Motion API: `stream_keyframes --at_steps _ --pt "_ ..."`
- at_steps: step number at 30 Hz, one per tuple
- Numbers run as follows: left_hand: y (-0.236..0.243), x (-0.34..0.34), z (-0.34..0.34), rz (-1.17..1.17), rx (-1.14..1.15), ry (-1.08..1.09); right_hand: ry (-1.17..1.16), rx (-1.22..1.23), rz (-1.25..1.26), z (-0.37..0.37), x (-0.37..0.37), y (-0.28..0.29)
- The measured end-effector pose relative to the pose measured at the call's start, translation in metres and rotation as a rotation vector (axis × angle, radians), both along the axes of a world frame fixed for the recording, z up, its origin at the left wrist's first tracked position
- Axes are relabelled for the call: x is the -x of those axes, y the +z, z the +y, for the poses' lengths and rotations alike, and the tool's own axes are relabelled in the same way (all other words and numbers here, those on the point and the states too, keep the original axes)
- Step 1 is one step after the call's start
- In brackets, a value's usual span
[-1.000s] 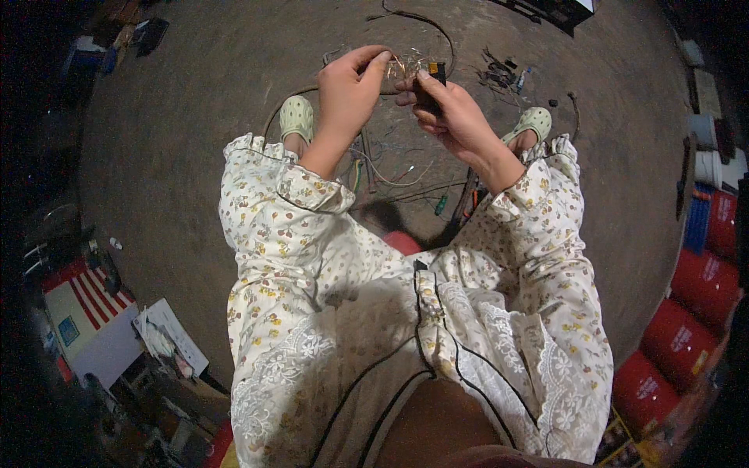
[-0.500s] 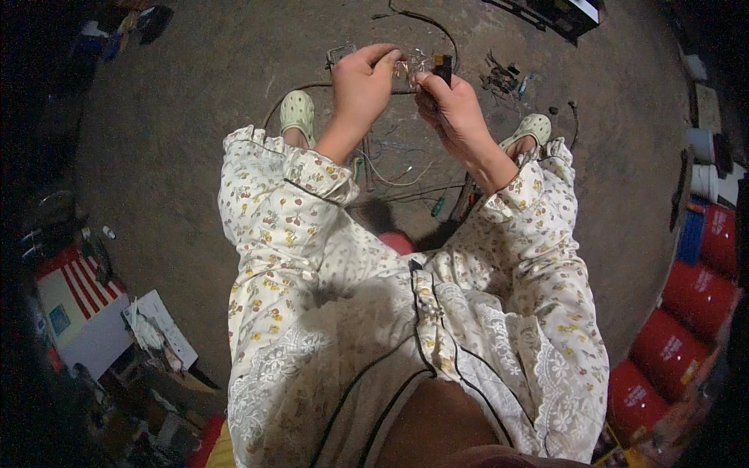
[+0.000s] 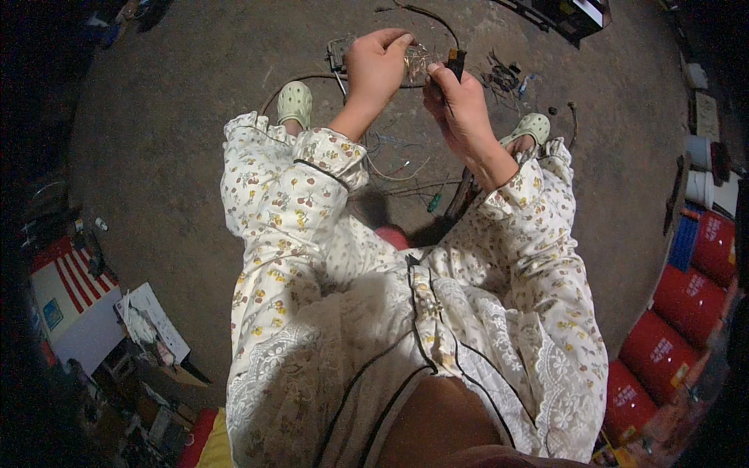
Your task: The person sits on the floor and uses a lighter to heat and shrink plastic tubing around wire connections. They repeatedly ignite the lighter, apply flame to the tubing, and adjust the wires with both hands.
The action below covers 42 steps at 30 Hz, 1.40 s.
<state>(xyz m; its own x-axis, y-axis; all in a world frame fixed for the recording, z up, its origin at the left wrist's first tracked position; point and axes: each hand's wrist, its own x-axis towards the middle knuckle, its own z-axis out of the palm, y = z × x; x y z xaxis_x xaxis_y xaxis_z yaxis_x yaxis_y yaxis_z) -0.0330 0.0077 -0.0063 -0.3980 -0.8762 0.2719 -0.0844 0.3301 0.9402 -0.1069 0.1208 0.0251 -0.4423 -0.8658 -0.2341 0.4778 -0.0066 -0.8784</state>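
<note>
At the far left of the frame, low down, stands a striped box (image 3: 84, 279) in red and white, with a white board (image 3: 160, 318) tilted just beside it. A yellow cloth (image 3: 215, 438) shows at the bottom edge, right of these. Left of centre, near the top, the left clog (image 3: 295, 101), pale green, rests on the brown floor (image 3: 187, 148). A dark cable (image 3: 300, 79) curves above it toward a small metal frame (image 3: 338, 53), which lies just left of the left hand (image 3: 373, 69).

That hand is at upper centre, back upward, its thumb and forefinger together on the left edge of a tangle of thin wires (image 3: 418, 64), some coppery. The wires are held up between the two hands. Below them, near the middle, a green screwdriver (image 3: 434, 203) lies on the floor.

The right hand (image 3: 462, 111) has its fingers clamped around a black block (image 3: 456, 69) with an orange end; its thumb points up at the wires, though whether it touches them I cannot tell. Farther right lie dark scraps (image 3: 503, 76), with the right clog (image 3: 531, 128) below. Red containers (image 3: 688, 300) line the right edge.
</note>
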Motion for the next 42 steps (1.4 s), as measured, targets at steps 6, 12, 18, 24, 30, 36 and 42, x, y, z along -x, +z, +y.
stream_keyframes --at_steps 6,12,18,24,30,36,42 --pt "-0.004 0.004 -0.007 0.054 -0.062 0.026 0.021 -0.019 0.023 0.001 0.003 -0.006" --pt "-0.001 -0.003 -0.022 0.014 -0.071 -0.067 0.105 -0.098 0.186 0.004 0.005 -0.006" --pt "-0.004 -0.019 -0.030 -0.106 0.015 -0.116 0.134 -0.189 0.348 0.007 0.055 -0.027" --pt "-0.005 -0.025 -0.025 -0.350 0.320 -0.305 0.085 -0.138 0.756 0.010 0.078 -0.043" --pt "-0.005 -0.018 -0.014 -0.262 0.577 -0.299 0.073 -0.095 0.897 0.007 0.078 -0.042" --pt "-0.005 -0.017 0.000 -0.065 -0.153 -0.314 -0.100 -0.092 0.868 0.003 0.069 -0.020" --pt "-0.005 -0.019 0.003 0.059 -0.463 -0.122 -0.276 -0.162 0.498 -0.006 0.069 -0.030"
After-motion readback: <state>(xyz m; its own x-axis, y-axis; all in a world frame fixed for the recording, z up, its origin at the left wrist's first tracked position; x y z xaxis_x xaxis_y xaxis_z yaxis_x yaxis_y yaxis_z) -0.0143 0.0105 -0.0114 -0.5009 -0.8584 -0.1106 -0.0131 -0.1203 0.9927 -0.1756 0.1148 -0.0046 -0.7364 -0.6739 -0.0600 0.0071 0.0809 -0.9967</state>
